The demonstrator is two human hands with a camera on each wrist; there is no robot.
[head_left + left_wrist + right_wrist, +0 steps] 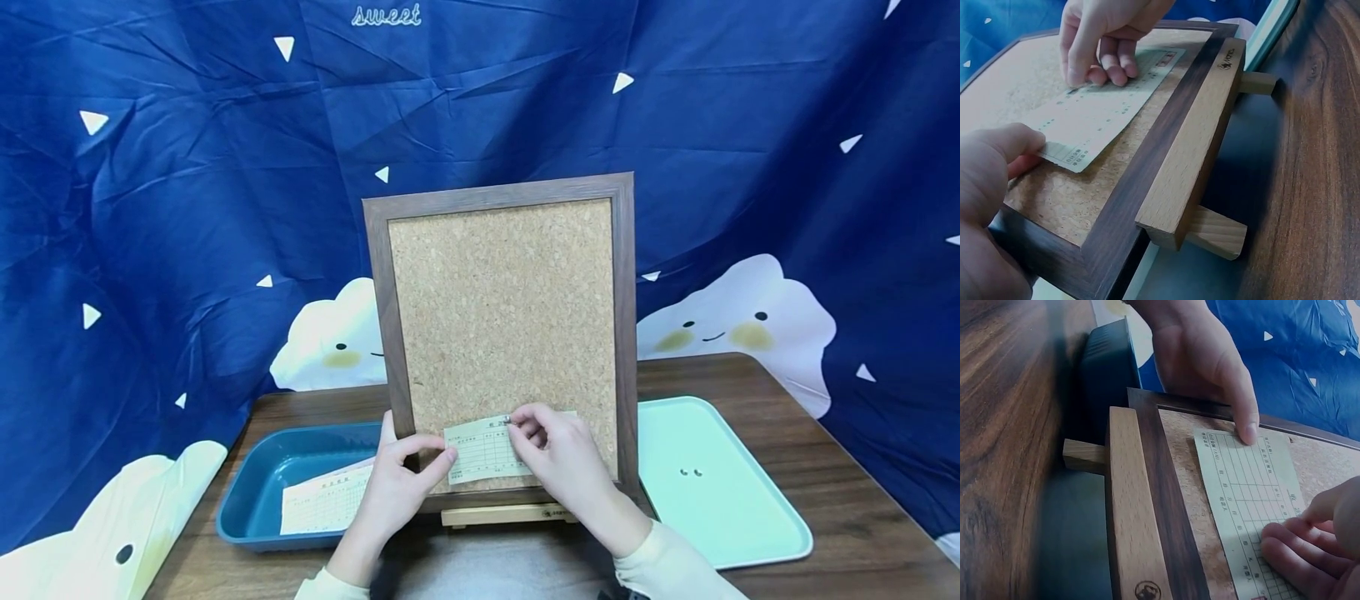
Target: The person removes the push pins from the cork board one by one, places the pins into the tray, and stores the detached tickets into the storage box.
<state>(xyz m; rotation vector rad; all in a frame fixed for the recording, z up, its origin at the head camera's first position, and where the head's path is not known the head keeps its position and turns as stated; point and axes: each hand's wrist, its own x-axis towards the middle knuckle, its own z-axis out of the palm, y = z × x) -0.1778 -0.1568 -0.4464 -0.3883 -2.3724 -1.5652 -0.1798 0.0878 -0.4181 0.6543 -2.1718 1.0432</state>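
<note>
A pale green printed form slip (480, 450) lies against the lower part of a cork board (506, 308) in a dark wood frame. My left hand (397, 483) pinches the slip's left edge, thumb in front and a finger behind, as the left wrist view shows. At the slip's upper middle, my right hand (562, 458) pinches a small metallic pushpin (507, 419) between thumb and index finger. The other right fingers are curled near the paper (1254, 512). Whether the pin's point has entered the cork is hidden by the fingers.
A wooden easel ledge (510, 515) supports the board. To the left, a blue tray (255, 467) contains more printed slips (326, 500). On the right lies a mint green tray (720, 517) with two small metallic pins (691, 472). A blue patterned cloth (487, 92) hangs behind the table.
</note>
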